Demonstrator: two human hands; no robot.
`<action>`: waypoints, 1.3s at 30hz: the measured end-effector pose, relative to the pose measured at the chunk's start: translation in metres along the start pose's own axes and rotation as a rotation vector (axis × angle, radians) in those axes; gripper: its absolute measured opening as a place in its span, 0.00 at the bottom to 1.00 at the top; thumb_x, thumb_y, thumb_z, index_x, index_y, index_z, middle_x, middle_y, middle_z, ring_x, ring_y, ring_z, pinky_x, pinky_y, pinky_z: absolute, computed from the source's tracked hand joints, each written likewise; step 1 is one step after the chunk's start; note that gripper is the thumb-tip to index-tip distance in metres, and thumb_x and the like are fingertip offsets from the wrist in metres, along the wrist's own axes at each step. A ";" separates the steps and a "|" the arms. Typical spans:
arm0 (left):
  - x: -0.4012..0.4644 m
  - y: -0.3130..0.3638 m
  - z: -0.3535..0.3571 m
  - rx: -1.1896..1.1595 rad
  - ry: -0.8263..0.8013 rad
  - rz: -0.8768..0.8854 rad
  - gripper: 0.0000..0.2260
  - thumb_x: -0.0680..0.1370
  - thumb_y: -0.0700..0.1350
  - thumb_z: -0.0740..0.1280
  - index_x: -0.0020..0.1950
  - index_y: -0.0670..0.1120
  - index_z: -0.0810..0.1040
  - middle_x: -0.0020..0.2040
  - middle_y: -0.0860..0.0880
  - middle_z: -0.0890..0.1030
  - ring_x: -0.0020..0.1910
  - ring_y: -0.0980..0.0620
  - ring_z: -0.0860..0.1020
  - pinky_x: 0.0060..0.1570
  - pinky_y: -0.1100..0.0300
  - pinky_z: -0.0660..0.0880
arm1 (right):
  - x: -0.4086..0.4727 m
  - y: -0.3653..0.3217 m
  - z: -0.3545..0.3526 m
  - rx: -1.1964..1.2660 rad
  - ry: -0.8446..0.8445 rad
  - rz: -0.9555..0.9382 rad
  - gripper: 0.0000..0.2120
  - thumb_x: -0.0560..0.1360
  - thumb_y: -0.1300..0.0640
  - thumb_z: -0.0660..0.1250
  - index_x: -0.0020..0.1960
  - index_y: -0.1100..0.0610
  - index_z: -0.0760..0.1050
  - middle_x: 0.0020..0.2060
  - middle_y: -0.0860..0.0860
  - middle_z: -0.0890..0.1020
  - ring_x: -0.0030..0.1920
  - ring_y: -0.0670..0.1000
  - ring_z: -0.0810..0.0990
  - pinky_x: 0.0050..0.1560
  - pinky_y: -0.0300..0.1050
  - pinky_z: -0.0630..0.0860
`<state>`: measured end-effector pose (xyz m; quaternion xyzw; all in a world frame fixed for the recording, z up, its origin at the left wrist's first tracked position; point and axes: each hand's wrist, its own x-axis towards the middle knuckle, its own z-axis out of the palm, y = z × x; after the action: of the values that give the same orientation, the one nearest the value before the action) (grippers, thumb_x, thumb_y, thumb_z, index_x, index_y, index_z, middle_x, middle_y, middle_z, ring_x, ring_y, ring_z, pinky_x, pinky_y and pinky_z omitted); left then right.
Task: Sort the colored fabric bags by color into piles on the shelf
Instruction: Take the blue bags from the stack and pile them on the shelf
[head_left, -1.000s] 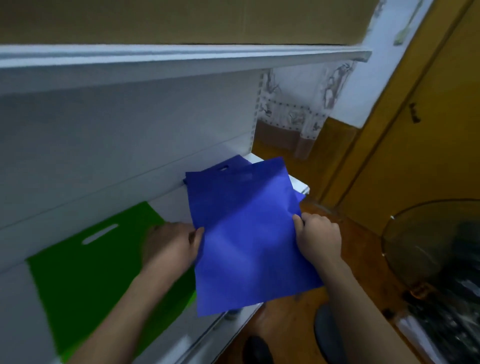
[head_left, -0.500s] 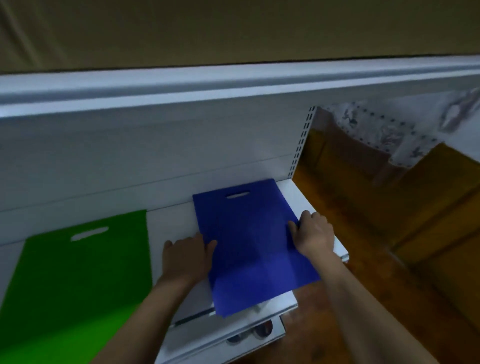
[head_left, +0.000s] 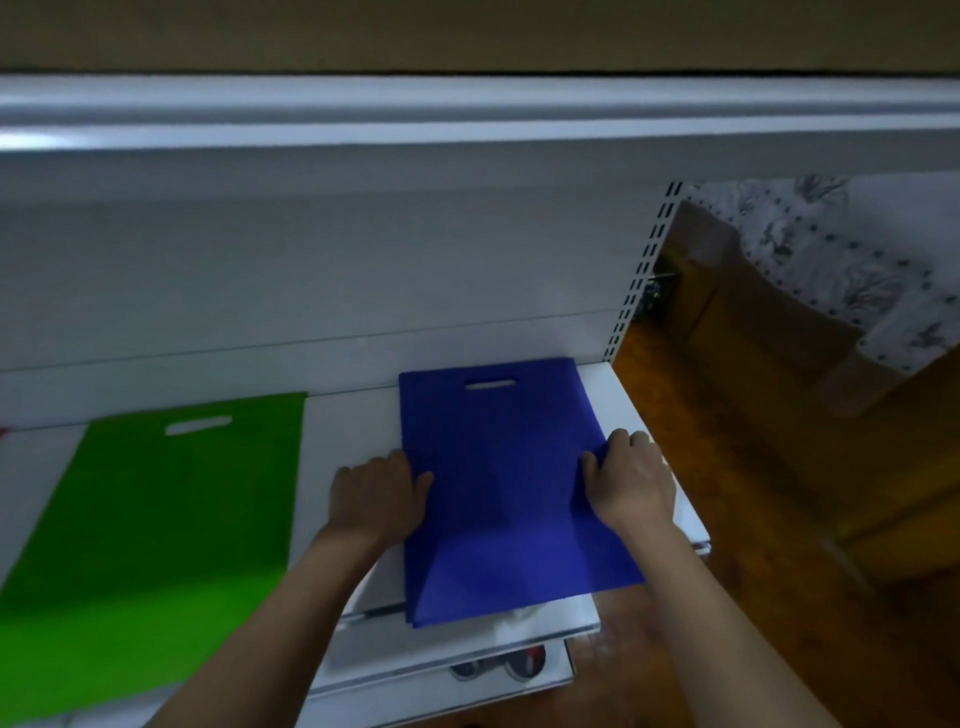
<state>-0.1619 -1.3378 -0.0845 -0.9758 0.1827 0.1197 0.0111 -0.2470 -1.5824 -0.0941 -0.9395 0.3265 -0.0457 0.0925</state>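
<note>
While gripped, blue bag (head_left: 498, 467) atop shelf (head_left: 618, 395).

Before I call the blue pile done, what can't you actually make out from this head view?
- How many bags lie under the top blue bag: it covers them.
- Left hand fingers: their tips are hidden at the bag's left edge.
- Green bag: its near end is cut off by the frame's left and bottom edges.
- Red thing at the left edge: nearly all out of frame.
- Things under the shelf: mostly hidden by it.

A patterned white cloth (head_left: 841, 275) hangs at upper right over the brown wooden floor (head_left: 753, 519), with shoes (head_left: 498, 667) below.
</note>
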 end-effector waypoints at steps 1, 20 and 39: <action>-0.001 -0.001 0.000 -0.011 -0.004 -0.007 0.21 0.82 0.60 0.50 0.60 0.45 0.70 0.56 0.46 0.79 0.51 0.47 0.79 0.50 0.55 0.71 | 0.000 0.000 0.001 0.004 -0.002 0.000 0.17 0.80 0.44 0.56 0.59 0.56 0.72 0.52 0.52 0.76 0.50 0.51 0.75 0.49 0.44 0.76; -0.131 -0.173 -0.017 -0.149 0.415 -0.300 0.15 0.72 0.58 0.61 0.45 0.48 0.80 0.40 0.47 0.82 0.41 0.42 0.80 0.40 0.52 0.75 | -0.094 -0.212 0.004 0.273 -0.012 -0.625 0.23 0.75 0.43 0.63 0.63 0.57 0.74 0.58 0.56 0.77 0.59 0.59 0.71 0.58 0.53 0.65; -0.432 -0.500 0.039 -0.259 0.587 -1.096 0.17 0.78 0.61 0.60 0.59 0.52 0.75 0.55 0.52 0.79 0.57 0.50 0.75 0.59 0.48 0.71 | -0.420 -0.550 0.031 0.336 -0.098 -1.335 0.20 0.69 0.42 0.63 0.56 0.52 0.77 0.51 0.53 0.78 0.54 0.58 0.74 0.53 0.53 0.68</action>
<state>-0.3816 -0.7156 -0.0307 -0.9132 -0.3641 -0.1546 -0.0980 -0.2387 -0.8935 -0.0236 -0.9134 -0.3380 -0.1004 0.2034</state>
